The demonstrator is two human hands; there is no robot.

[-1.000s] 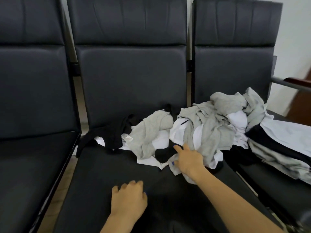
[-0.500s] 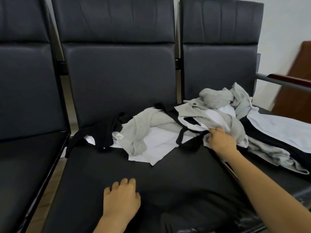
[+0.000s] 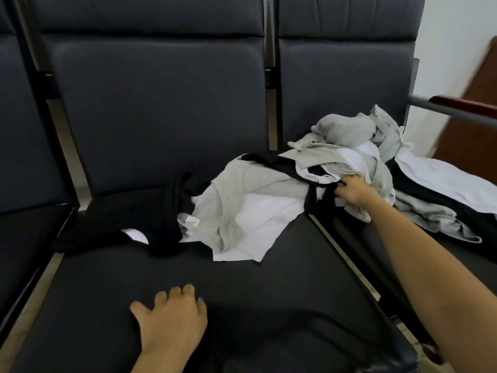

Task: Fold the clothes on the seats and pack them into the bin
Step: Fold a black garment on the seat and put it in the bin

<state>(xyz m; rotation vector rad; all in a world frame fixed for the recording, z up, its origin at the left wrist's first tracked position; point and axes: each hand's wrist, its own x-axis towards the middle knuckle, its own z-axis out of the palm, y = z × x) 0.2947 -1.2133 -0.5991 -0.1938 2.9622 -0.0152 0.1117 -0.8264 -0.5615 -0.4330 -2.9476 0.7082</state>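
Observation:
A jumble of grey, white and black clothes (image 3: 347,160) spreads over the middle seat (image 3: 242,292) and the right seat (image 3: 403,243). A grey garment (image 3: 234,195) lies over a white one (image 3: 258,232), with a black garment (image 3: 150,219) to their left. My right hand (image 3: 352,192) reaches into the pile at the gap between the two seats, its fingers curled round black and grey cloth. My left hand (image 3: 172,319) rests on the front of the middle seat, fingers bent, holding nothing. No bin is in view.
Three dark padded seats stand in a row with high backs (image 3: 161,103). A metal armrest with a wooden top (image 3: 457,106) sticks out at the right, by a white wall and a brown wooden panel (image 3: 473,141). The left seat (image 3: 24,238) holds nothing.
My right hand has moved rightward from the middle seat's pile to the seat gap, dragging clothes with it and uncovering the white garment. My left hand stayed in place.

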